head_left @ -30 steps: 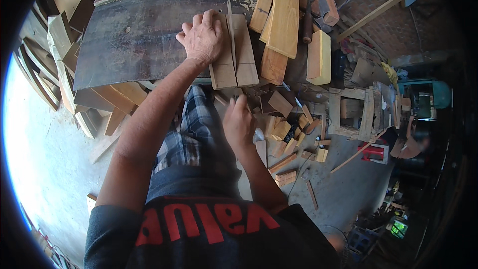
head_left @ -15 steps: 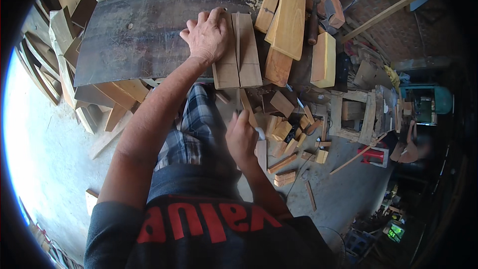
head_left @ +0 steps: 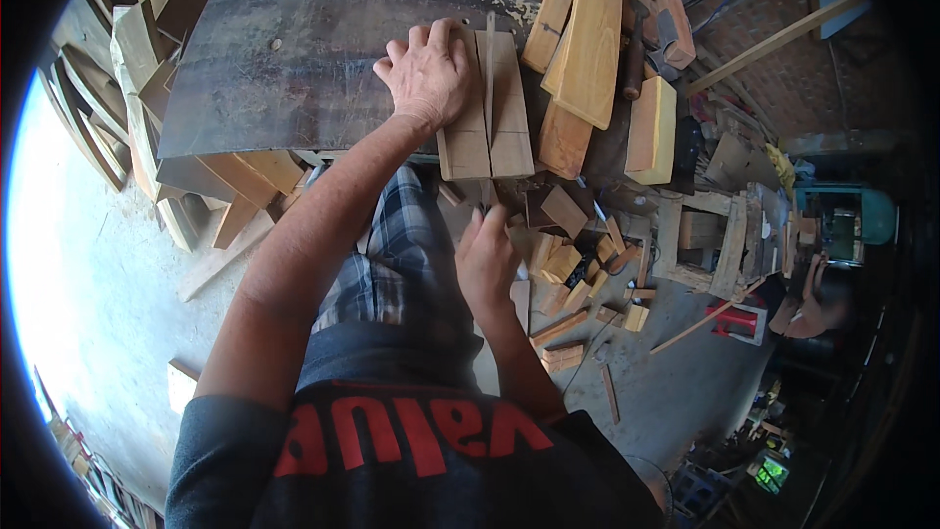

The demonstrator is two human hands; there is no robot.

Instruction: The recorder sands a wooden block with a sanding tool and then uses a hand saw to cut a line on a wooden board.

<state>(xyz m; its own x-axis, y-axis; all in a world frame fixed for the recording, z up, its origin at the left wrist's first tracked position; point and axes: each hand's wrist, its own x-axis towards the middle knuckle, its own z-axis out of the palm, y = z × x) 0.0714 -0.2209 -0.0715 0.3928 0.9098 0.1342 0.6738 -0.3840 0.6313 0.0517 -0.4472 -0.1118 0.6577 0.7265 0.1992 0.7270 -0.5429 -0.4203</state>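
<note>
My left hand [head_left: 429, 73] rests on the left part of a pale wooden board [head_left: 464, 153], fingers apart and bent over its far left side. The board lies on the dark bench top [head_left: 294, 69] and juts past its near edge. A long slit splits the board lengthwise, and a thin, narrow blade [head_left: 490, 69], like a handsaw's, stands along it. Below the board's near end, my right hand [head_left: 487, 255] is closed around the near end of this saw. Its handle is mostly hidden by my fingers, and no teeth can be made out.
Yellowish planks [head_left: 590, 39] are stacked right of the board, beside a wooden-handled tool [head_left: 634, 67] and a wood block [head_left: 650, 132]. Offcuts [head_left: 563, 263] litter the floor near my right hand. A wooden frame [head_left: 729, 245] stands farther right; curved wooden pieces [head_left: 93, 122] lean at left.
My right hand has moved up toward the board's near end, and the blade reaches farther along the slit. My left hand keeps its place on the board. The whole view has shifted slightly.
</note>
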